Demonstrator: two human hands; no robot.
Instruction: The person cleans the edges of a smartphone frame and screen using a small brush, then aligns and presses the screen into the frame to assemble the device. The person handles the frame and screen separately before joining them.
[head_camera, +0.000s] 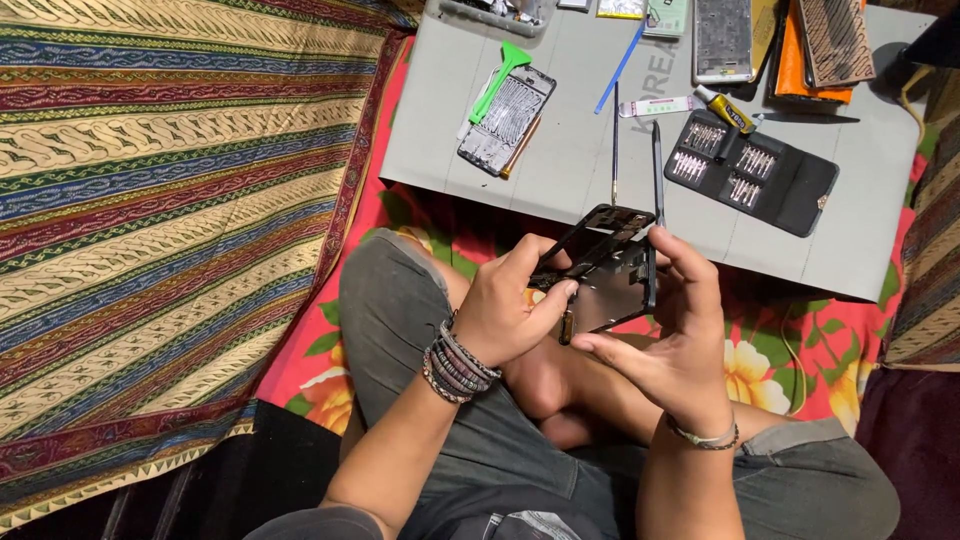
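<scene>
I see my left hand (505, 305) pinching the near-left edge of a black rectangular phone frame (605, 268) | right hand (670, 335) clasps its right edge | frame held above my lap, near the grey work mat (570, 150) | black screwdriver-bit case (752, 172) far right.

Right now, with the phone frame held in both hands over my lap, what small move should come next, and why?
Probably steady the phone frame with the right hand and let the left hand free the small dangling part. Both hands grip the frame tilted above the lap, the left thumb and finger already pinch near that hanging piece, and the tools lie out on the grey board, away from the hands.
</scene>
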